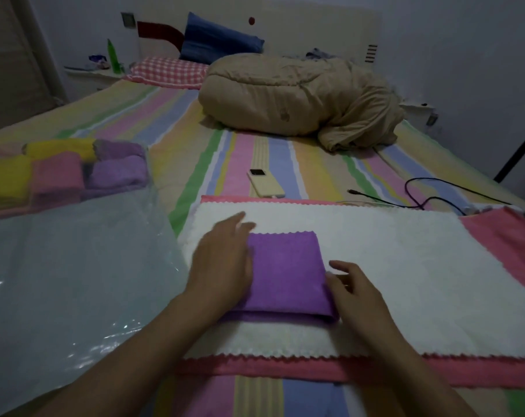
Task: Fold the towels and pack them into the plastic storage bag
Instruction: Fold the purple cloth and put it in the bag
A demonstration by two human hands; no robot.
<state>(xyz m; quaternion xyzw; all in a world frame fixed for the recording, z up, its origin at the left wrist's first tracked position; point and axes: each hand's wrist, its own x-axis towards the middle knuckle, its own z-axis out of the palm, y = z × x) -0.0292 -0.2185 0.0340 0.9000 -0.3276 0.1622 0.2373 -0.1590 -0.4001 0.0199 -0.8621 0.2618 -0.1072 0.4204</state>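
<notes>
A folded purple towel (288, 275) lies on a spread white towel (405, 266), which rests on a pink towel (501, 236). My left hand (222, 257) lies flat against the purple towel's left edge, fingers straight. At its right edge my right hand (354, 290) touches the towel with relaxed fingers. The clear plastic storage bag (68, 266) lies to the left on the bed. Several folded yellow, pink and purple towels (65, 173) sit at its far end, apparently inside it.
A cream phone (265, 182) lies on the striped bedsheet beyond the towels. A black cable (429, 191) runs at the right. A bundled tan quilt (300, 100) and pillows occupy the head of the bed. A nightstand with a green bottle (113, 55) stands far left.
</notes>
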